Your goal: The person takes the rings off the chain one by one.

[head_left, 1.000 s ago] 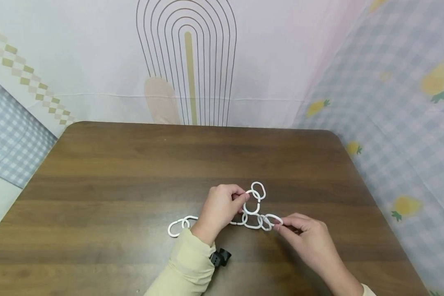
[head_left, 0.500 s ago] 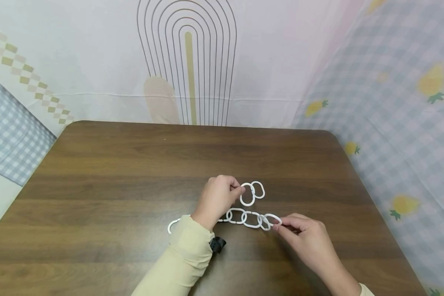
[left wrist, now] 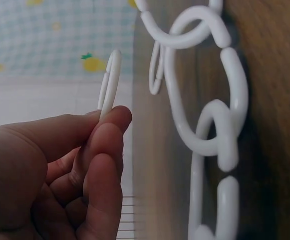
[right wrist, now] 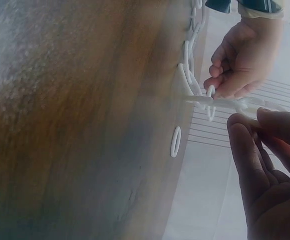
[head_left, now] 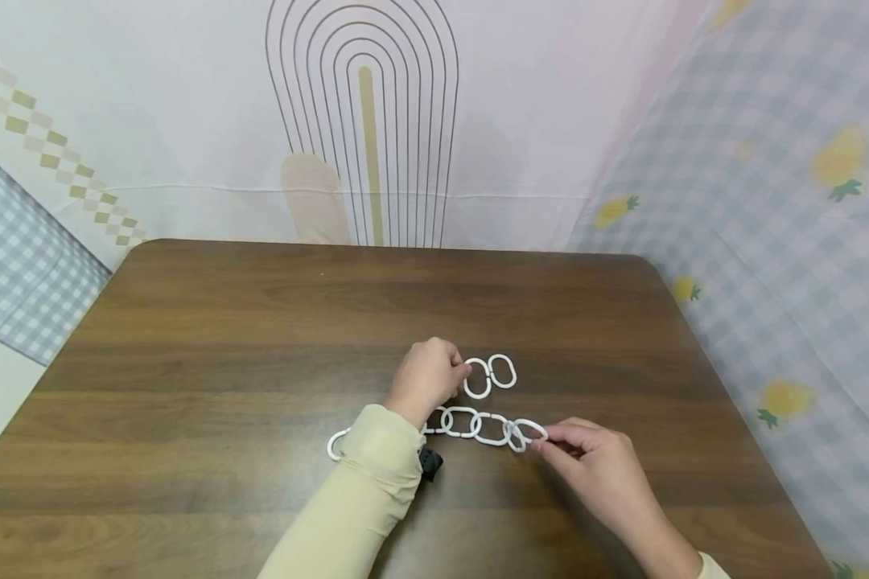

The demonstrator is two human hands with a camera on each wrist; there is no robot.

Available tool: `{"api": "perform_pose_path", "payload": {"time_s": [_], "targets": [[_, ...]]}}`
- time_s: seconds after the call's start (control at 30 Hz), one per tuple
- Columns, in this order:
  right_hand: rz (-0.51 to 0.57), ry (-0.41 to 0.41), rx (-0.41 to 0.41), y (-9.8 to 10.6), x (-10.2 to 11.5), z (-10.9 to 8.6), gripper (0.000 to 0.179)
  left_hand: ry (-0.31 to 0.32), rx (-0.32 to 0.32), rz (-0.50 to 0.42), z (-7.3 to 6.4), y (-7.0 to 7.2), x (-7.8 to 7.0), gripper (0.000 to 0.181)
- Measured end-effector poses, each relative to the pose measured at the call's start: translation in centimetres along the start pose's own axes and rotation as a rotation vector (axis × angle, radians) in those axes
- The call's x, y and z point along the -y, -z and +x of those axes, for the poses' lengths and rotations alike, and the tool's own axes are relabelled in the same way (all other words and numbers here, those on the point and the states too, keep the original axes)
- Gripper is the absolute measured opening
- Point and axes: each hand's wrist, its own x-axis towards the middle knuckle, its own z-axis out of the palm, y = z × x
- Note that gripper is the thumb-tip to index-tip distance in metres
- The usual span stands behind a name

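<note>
My left hand pinches a white oval plastic chain link between thumb and forefinger; the left wrist view shows that link held on edge, apart from the chain. Close to its right lies a second loose link. Nearer me, a white chain of several joined links runs from left to right, part of it hidden behind my left forearm. At the chain's right end my right hand pinches the last link with thumb and forefinger. The right wrist view shows the loose link on the table.
A brown wooden table with rounded far corners lies under everything. Behind it hangs a pale printed cloth, and a checked cloth with a pineapple print hangs on the right. A black wrist device sits at my left cuff.
The link in my left hand has moved away from the chain, up and to the left; it overlapped the chain a second ago. My right hand keeps its hold on the end link.
</note>
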Motion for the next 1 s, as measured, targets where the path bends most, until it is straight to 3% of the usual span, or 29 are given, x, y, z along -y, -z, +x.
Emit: {"api": "perform_pose_path", "payload": {"time_s": [0.27, 1.0], "targets": [[0.011, 0.01, 0.005, -0.2, -0.2, -0.1, 0.019, 0.037, 0.04, 0.051, 1.2, -0.7, 0.1, 0.032], [0.006, -0.002, 0.027, -0.5, -0.2, -0.5, 0.019, 0.08, -0.004, 0.074, 2.9, -2.0, 0.2, 0.034]]}}
